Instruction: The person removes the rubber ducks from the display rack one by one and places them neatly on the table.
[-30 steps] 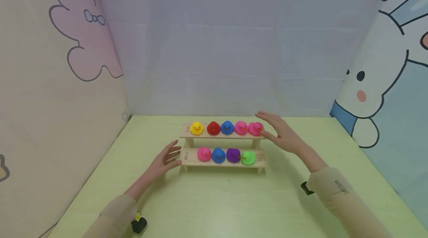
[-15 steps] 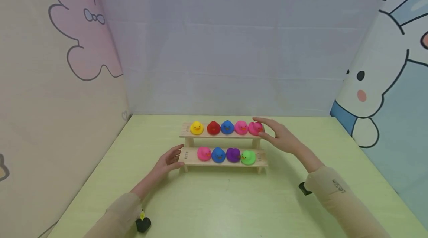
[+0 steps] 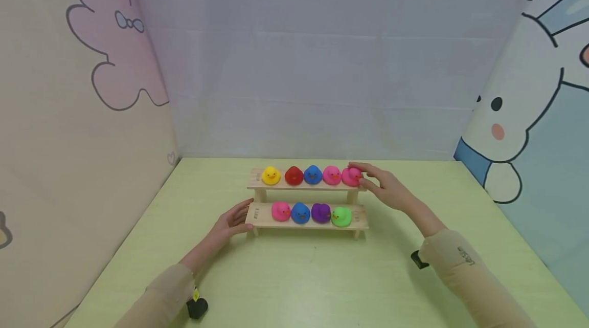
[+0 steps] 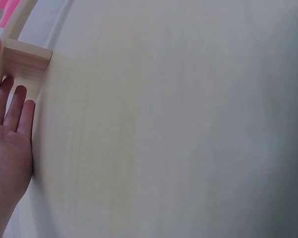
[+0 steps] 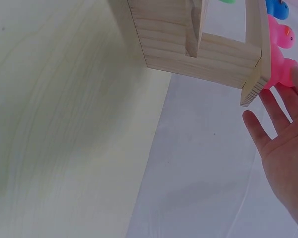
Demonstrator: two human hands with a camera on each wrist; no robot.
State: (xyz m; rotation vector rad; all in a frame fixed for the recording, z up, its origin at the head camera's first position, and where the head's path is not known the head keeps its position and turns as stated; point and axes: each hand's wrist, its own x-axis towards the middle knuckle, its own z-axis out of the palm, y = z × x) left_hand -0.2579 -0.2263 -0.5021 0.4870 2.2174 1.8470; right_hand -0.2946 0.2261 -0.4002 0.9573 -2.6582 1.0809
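Observation:
A two-tier wooden stand (image 3: pixel 263 219) carries rubber ducks in two rows. My left hand (image 3: pixel 232 219) holds the left end of its lower shelf, thumb at the front corner and fingertips toward the back. In the left wrist view the thumb lies against the board, with the long fingers (image 4: pixel 26 116) reaching under and beside it. At the right end of the upper shelf, my right hand (image 3: pixel 388 190) pinches the outermost pink duck (image 3: pixel 350 176) between thumb and fingers. The right wrist view has this pink duck (image 5: pixel 282 69) standing at the board's end, fingertips against it.
Along the upper shelf also sit a yellow duck (image 3: pixel 271 176), a red duck (image 3: pixel 293 176), a blue duck (image 3: pixel 313 175) and another pink duck (image 3: pixel 332 175). Below are pink, blue, purple (image 3: pixel 320 213) and green ducks (image 3: pixel 341 217). Printed curtains (image 3: pixel 313 62) surround the pale table (image 3: pixel 303 277).
My left hand has moved right and onto the lower shelf's end. My right hand has come down and left around the end pink duck; its thumb has just shifted slightly. The ducks keep their places.

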